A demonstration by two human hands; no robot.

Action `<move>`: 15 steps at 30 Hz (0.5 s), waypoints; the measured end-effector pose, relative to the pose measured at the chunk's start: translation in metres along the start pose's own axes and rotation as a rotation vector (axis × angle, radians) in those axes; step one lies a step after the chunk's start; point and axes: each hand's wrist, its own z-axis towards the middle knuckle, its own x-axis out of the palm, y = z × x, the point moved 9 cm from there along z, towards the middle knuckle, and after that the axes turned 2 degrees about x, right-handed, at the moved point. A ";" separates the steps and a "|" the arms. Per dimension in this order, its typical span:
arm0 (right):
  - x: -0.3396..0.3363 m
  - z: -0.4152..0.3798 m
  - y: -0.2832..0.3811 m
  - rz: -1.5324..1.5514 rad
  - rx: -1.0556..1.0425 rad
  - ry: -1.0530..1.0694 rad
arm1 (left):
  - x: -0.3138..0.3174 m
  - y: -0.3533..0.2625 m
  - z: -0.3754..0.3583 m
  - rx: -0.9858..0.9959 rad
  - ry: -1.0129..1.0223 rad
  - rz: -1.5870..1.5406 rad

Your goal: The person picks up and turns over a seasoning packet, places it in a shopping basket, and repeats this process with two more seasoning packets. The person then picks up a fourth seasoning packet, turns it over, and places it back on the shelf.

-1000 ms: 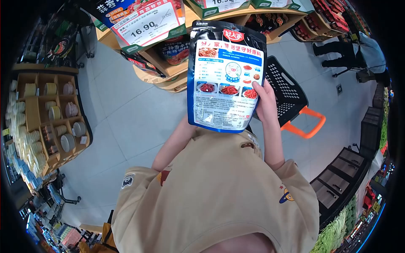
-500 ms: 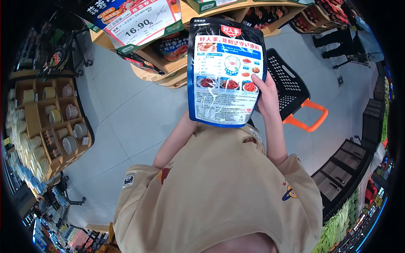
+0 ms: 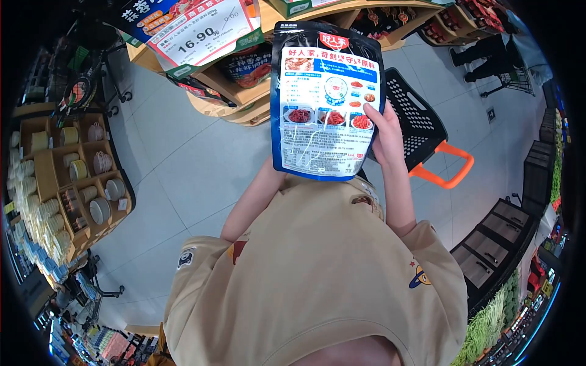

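Displaced slightly toward 12 o'clock in the view since the earliest frame is the glossy black-and-blue plastic pouch [image 3: 329, 110] with a white printed panel; its red logo has stayed uppermost. Its present position is between 12 and 1 o'clock, above the tan short-sleeved cloth shirt [image 3: 329, 256] and in front of the curved pale-wood shelf [image 3: 253, 110]. Right hand [image 3: 387, 137]: grasping the pouch's 3-to-4-o'clock edge, with the thumb [image 3: 373, 116] pressed on the printed face and the fingers largely concealed behind. Left hand: hidden by the pouch; its bare forearm [image 3: 253, 201] rises from 7 o'clock to the lower edge, and whether that hand grips or merely supports cannot be told. The step in hand is judged to be inspection of the printed panel, which is tilted to face the wearer. Further handling would, by the same judgement, call for the thumb's pinch to be kept, and for a sure hold on the opposite edge before any turning. Surroundings: at 11 o'clock, a red-bordered white paper price card [image 3: 204, 39] marked 16.90; at 2 o'clock, a black perforated plastic basket [image 3: 421, 125] with an orange looped handle [image 3: 469, 161]
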 end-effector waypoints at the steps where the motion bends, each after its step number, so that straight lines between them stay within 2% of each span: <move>1: 0.000 0.000 0.000 -0.005 0.006 -0.002 | -0.001 0.000 0.000 -0.002 0.001 0.001; 15: -0.005 0.002 -0.001 -0.028 0.002 -0.021 | 0.000 0.005 0.001 -0.037 -0.007 -0.007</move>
